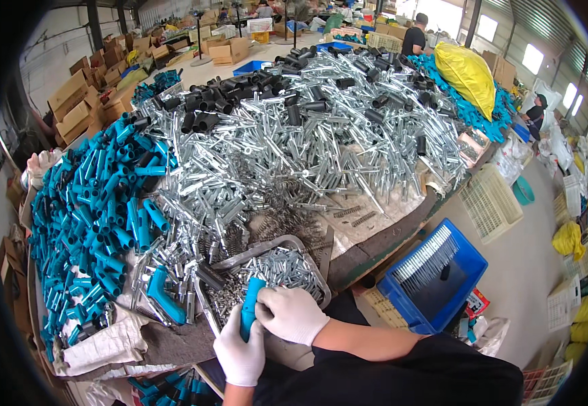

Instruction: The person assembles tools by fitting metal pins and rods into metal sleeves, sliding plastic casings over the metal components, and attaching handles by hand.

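Observation:
In front of me, my left hand (240,348), in a white glove, is wrapped round the lower part of a teal plastic tube (253,289), which stands nearly upright. My right hand (292,315), gloved too, is closed with its fingertips against the tube's right side. What those fingertips pinch, if anything, is hidden. Just beyond both hands sits a metal tray (242,256) of small pins and fittings. Left of the tray lies a bent teal handle (165,296) on the bench.
A heap of silver metal rods (321,128) covers the bench's middle, with loose springs (287,210) before it. Teal tubes (97,210) pile up at left, black sleeves (226,95) at the back. At right are a blue crate (470,260), a cream crate (490,203) and a yellow sack (465,78).

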